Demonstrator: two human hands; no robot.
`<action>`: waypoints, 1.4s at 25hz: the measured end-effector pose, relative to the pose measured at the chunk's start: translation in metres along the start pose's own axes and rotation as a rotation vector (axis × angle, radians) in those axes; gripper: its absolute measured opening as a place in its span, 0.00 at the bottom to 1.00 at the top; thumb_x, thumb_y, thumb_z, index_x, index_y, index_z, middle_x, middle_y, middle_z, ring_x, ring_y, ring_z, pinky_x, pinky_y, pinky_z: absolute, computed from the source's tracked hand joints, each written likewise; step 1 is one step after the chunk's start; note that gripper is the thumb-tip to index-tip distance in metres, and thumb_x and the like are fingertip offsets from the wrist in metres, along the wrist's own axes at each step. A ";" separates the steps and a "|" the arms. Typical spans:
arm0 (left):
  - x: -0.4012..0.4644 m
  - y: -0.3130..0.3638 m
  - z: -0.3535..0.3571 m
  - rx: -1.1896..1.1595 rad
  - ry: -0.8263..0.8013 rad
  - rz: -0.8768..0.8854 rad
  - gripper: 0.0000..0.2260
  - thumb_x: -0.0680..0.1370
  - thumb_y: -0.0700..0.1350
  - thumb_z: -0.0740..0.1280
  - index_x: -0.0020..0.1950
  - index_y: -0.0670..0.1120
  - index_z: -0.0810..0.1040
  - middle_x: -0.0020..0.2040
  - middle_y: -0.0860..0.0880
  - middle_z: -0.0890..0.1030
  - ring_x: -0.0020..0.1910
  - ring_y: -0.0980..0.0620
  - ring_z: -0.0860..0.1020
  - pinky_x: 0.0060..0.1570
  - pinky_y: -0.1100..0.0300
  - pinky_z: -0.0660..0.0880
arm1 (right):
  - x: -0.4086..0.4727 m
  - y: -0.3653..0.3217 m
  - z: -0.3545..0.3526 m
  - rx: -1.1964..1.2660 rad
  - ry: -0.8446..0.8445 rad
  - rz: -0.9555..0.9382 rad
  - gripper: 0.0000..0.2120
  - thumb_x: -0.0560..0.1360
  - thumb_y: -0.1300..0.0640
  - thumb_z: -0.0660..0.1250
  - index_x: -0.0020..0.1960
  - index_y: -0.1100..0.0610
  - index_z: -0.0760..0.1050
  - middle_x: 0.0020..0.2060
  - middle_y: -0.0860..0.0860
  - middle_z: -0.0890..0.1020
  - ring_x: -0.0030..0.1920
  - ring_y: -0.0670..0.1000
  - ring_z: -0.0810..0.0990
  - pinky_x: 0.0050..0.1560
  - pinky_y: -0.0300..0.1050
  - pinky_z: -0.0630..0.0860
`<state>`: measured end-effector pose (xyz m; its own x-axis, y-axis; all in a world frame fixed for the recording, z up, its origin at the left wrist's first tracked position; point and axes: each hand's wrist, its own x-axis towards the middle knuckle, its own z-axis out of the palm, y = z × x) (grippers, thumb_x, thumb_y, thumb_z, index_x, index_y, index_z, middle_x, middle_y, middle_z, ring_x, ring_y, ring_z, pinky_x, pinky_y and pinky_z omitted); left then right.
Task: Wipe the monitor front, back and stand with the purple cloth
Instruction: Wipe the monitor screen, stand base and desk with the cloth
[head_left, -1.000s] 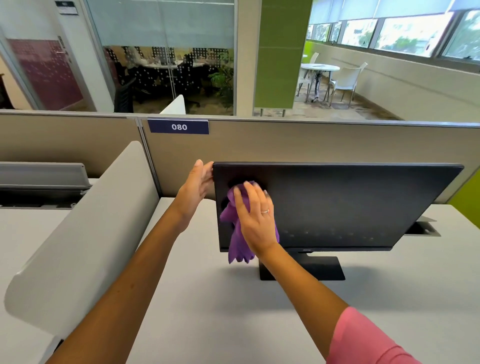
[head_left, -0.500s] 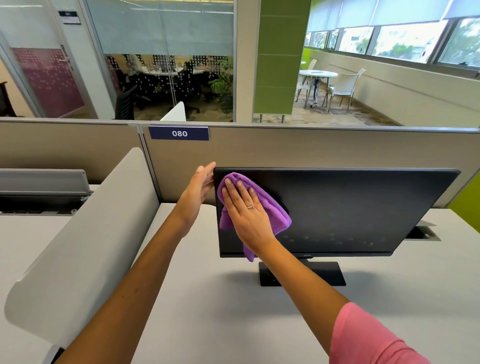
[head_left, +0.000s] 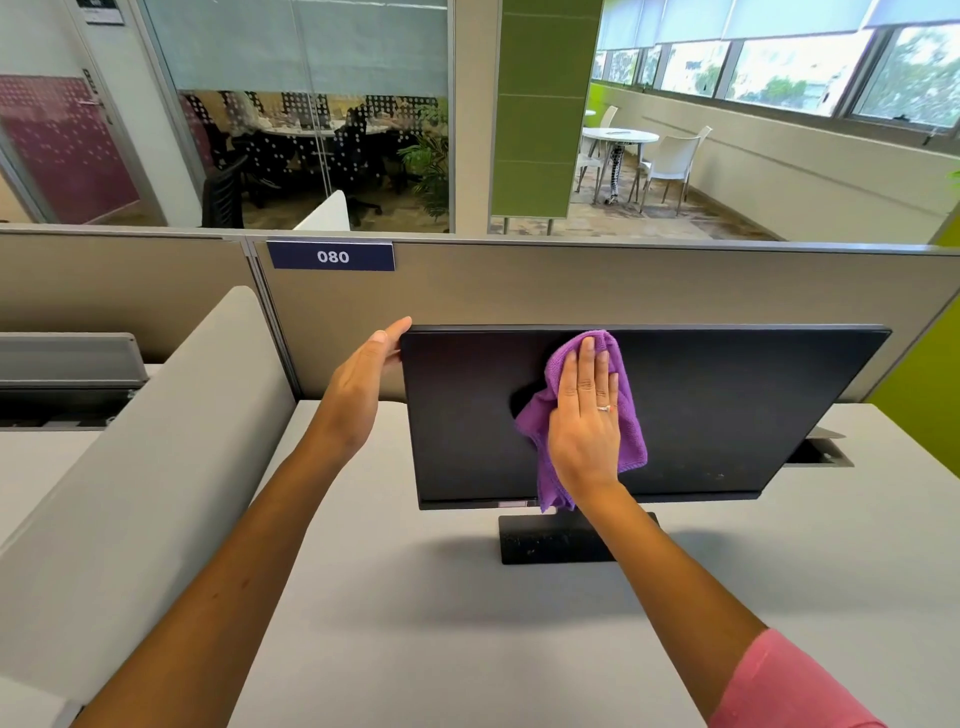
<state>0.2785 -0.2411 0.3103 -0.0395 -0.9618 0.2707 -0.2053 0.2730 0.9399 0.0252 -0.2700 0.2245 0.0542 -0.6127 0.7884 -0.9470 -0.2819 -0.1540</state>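
Observation:
A black monitor (head_left: 727, 415) stands on a flat black stand (head_left: 545, 540) on the grey desk, its dark screen facing me. My right hand (head_left: 587, 421) lies flat on the purple cloth (head_left: 631, 426), pressing it against the upper middle of the screen; the cloth's lower end hangs past the bottom bezel. My left hand (head_left: 358, 384) grips the monitor's upper left corner, thumb at the front and fingers behind the edge. The back of the monitor is hidden.
The grey desk (head_left: 467, 623) runs to a beige partition (head_left: 623, 291) labelled 080 right behind the monitor. A pale curved divider (head_left: 130, 467) rises on the left. An open cable hatch (head_left: 821, 452) sits at the desk's back right.
My right hand has slid the purple cloth rightward along the screen, from the upper left corner to the upper middle. My left hand stays on the monitor's left corner.

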 end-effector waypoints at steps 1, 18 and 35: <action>0.000 0.000 0.000 -0.007 0.003 0.000 0.24 0.78 0.59 0.46 0.71 0.57 0.67 0.69 0.56 0.71 0.68 0.58 0.69 0.70 0.61 0.60 | 0.000 -0.004 0.000 0.012 -0.001 0.016 0.27 0.79 0.62 0.48 0.75 0.61 0.42 0.75 0.54 0.50 0.76 0.52 0.39 0.76 0.50 0.41; -0.004 0.003 0.002 0.381 0.062 0.156 0.22 0.80 0.55 0.47 0.72 0.53 0.65 0.70 0.56 0.67 0.70 0.59 0.64 0.68 0.66 0.58 | 0.013 -0.038 0.000 0.008 -0.044 -0.253 0.28 0.78 0.61 0.56 0.76 0.58 0.49 0.75 0.53 0.54 0.76 0.53 0.47 0.76 0.53 0.47; 0.013 0.031 0.031 1.000 -0.165 0.335 0.28 0.78 0.51 0.45 0.76 0.43 0.59 0.77 0.48 0.60 0.76 0.53 0.55 0.73 0.61 0.46 | 0.007 0.011 -0.012 0.038 0.019 0.098 0.23 0.82 0.60 0.43 0.76 0.59 0.40 0.75 0.54 0.51 0.76 0.55 0.41 0.75 0.55 0.46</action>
<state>0.2411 -0.2461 0.3363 -0.3592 -0.8515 0.3820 -0.8656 0.4570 0.2048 0.0115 -0.2683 0.2361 -0.0445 -0.6249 0.7794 -0.9348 -0.2492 -0.2531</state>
